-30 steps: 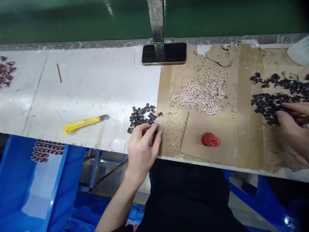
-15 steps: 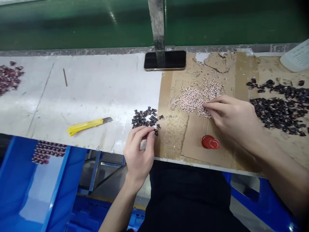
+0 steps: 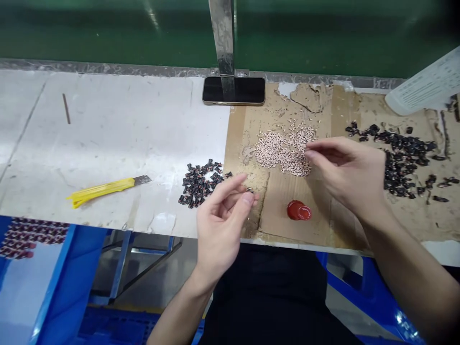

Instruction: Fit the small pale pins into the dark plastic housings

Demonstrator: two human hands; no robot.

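My left hand (image 3: pixel 221 218) hovers at the table's front edge, beside a small heap of dark parts (image 3: pixel 201 183). Its thumb and fingers pinch a tiny dark part at the fingertips. My right hand (image 3: pixel 347 175) is raised over the cardboard sheet (image 3: pixel 323 218), fingertips pinched together just right of the pile of tiny pink pieces (image 3: pixel 283 152). What those fingers hold is too small to make out. A larger scatter of dark parts (image 3: pixel 404 155) lies beyond my right wrist.
A yellow utility knife (image 3: pixel 104 189) lies left of the small heap. Two red caps (image 3: pixel 298 211) sit on the cardboard between my hands. A phone (image 3: pixel 233 90) rests against a metal post (image 3: pixel 223 38) at the back. A blue bin (image 3: pixel 53 287) stands lower left, a white container (image 3: pixel 426 86) far right.
My right hand came from the dark scatter to the pink pile and has now lifted off it, pinched. My left hand rose from the small heap, turning palm-up. The view shifted slightly right.
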